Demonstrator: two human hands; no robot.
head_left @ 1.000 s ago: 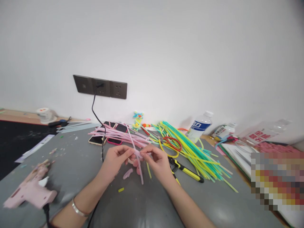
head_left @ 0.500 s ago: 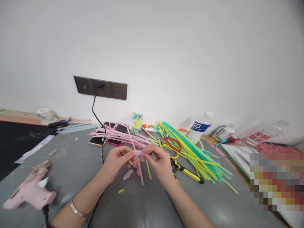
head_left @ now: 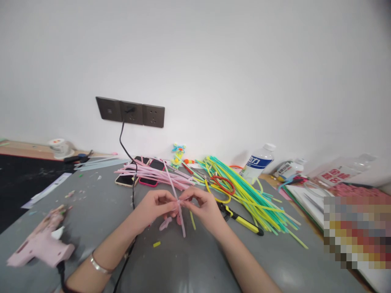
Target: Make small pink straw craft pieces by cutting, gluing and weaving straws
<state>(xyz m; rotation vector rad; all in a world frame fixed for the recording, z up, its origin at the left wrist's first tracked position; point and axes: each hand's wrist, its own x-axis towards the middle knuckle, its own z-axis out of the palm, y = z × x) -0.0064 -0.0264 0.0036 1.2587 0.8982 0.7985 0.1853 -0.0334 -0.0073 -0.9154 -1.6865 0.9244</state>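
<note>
My left hand (head_left: 159, 206) and my right hand (head_left: 199, 206) meet fingertip to fingertip above the grey table. Both are closed in a pinch at the middle of a long light pink pipe cleaner (head_left: 182, 226), which slants between them with its two ends sticking out. The fingers hide most of the spot being pinched. Below the left fingers lies a small curled pink piece (head_left: 165, 223), with another pink coil (head_left: 179, 219) partly hidden behind the pipe cleaner. A short yellow-green stem (head_left: 192, 220) lies by the right hand.
Pink pipe cleaners (head_left: 155, 173) lie across several phones behind my hands. Green and yellow pipe cleaners (head_left: 250, 191), scissors (head_left: 222, 185) and yellow-black pliers (head_left: 244, 221) are on the right, near a bottle (head_left: 259, 162). A pink glue gun (head_left: 41, 244) rests left; its black cord crosses the table.
My fingertips have drawn closer together; the short pale pink stretch seen between them is now covered by the fingers at the crossing. The view has shifted slightly.
</note>
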